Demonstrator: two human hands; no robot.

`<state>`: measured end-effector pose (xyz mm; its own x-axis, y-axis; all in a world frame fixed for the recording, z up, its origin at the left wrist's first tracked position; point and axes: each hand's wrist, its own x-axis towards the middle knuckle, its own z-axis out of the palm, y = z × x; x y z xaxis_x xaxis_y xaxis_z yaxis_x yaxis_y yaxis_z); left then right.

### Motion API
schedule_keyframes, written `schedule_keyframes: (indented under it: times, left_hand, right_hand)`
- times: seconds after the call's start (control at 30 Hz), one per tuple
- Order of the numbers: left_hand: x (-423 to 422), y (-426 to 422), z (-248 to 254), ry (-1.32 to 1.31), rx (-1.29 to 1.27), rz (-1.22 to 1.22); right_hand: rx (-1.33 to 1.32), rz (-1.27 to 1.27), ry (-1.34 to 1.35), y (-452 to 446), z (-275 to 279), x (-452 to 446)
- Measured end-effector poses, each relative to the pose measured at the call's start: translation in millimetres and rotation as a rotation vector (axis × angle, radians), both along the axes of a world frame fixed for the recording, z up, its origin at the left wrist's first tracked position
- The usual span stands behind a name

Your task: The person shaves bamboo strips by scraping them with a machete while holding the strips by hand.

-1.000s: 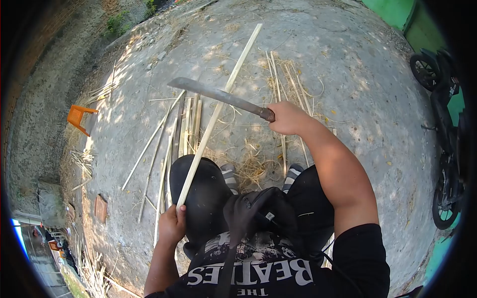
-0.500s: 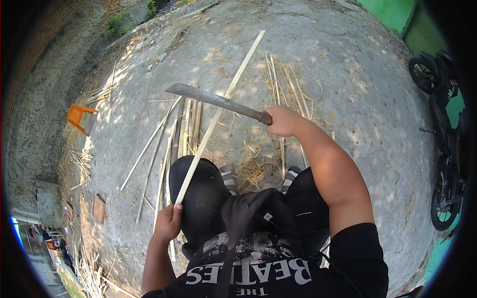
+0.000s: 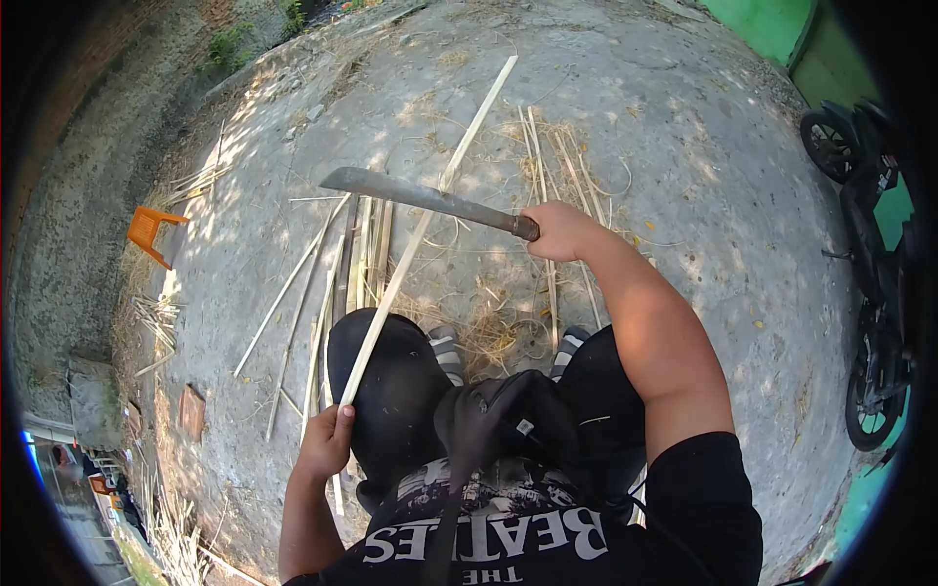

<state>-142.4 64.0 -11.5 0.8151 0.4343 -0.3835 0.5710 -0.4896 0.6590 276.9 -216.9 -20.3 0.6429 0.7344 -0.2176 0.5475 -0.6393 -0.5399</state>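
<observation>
My left hand (image 3: 326, 441) grips the near end of a long pale bamboo strip (image 3: 395, 290), beside my left knee. The strip slants up across that knee, and its far end points away to the upper right. In my right hand (image 3: 559, 232) is the handle of a machete (image 3: 410, 194). Its long grey blade points left and crosses over the strip, touching it at about a third of the way from the far end. Both hands are closed. Thin curled shavings (image 3: 491, 332) lie on the ground between my sandalled feet.
Several bamboo strips (image 3: 366, 254) lie in front of my left knee, with more strips (image 3: 543, 195) ahead to the right. An orange plastic stool (image 3: 151, 234) stands at the left, near piles of cut pieces (image 3: 156, 320). A motorcycle (image 3: 870, 283) is parked along the right side.
The machete blade has shifted slightly left and down, with its tip a little lower. The strip stays in my left hand with almost no movement.
</observation>
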Motion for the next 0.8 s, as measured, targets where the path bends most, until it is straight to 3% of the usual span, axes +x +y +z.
schedule_keyframes:
  times: [0.2,0.4,0.57,0.67,0.8]
  left_hand:
    - [-5,1,-6,-0.041,-0.027,0.005]
    - [-8,14,-17,-0.053,-0.079,-0.039]
    - [-10,11,-13,-0.040,-0.063,0.003]
    - [-8,10,-5,-0.008,-0.036,0.000]
    - [-5,6,-10,0.000,-0.018,0.015]
  right_hand:
    - [0.090,0.082,-0.082,6,12,-23]
    - [-0.100,0.355,-0.238,20,35,-49]
    - [0.157,-0.273,-0.008,-11,-8,22]
    - [0.225,-0.469,0.248,-25,-14,29]
    - [0.091,-0.264,-0.015,-34,8,17]
